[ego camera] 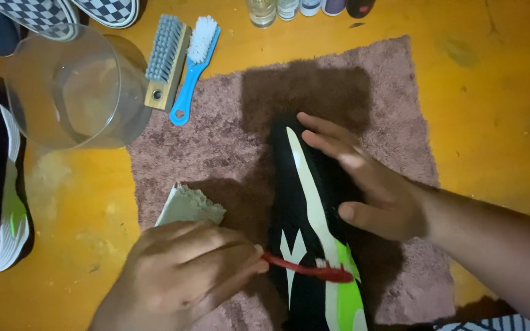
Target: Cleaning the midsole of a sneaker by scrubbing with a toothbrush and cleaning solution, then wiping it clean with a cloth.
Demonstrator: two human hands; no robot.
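Orange floor (498,122) with a pink towel (216,141) spread on it. Black shoe (308,245) with white and green stripes lies on towel. Left hand (185,276) fingers closed around a red toothbrush (305,268), bristles on the shoe; a pale cloth (188,205) just behind it. Right hand (363,184) flat, fingers open, pressing the shoe. Nearby: clear plastic jug (75,92), wooden brush (165,61), blue brush (196,67).

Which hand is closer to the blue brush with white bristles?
Left. The left hand, gripping a red toothbrush, sits below the blue plastic brush with white bristles; the right hand, on the black shoe, lies farther away.
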